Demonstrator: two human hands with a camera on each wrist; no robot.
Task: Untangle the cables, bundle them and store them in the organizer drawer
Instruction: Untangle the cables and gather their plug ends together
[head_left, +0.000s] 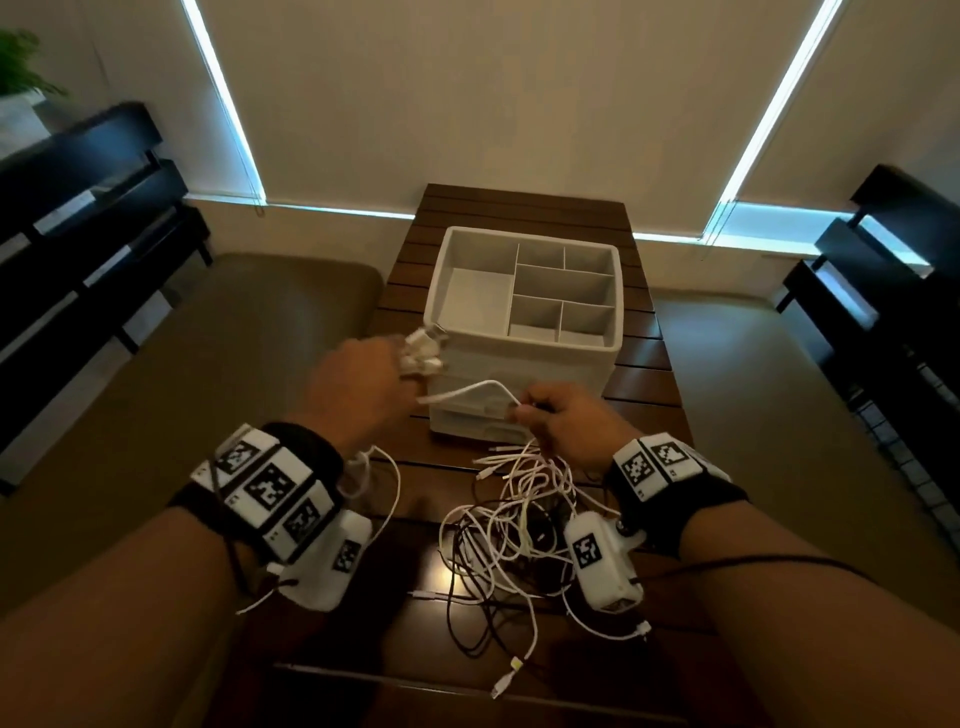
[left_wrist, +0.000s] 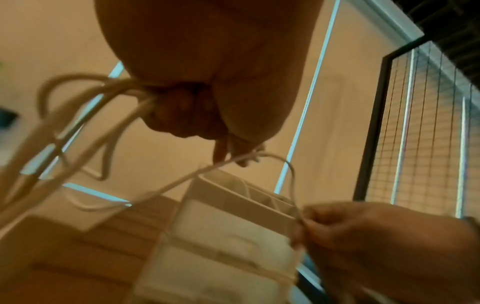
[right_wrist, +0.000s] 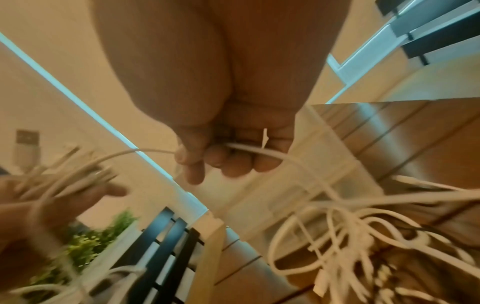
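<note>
Cables (head_left: 511, 525) still knot on the desk (head_left: 644, 364); your left hand (head_left: 358, 384) clamps the bundle (head_left: 423, 353), right hand (head_left: 566, 421) pinches its tail (head_left: 467, 391). Tugging could drag the heap.

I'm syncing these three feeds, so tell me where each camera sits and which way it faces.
Head: looks down on the table, organizer, both forearms.
Left wrist: looks along the left hand gripping the coiled cable.
Right wrist: looks along the right hand pinching the white cable.
All share that cable and the organizer.
</note>
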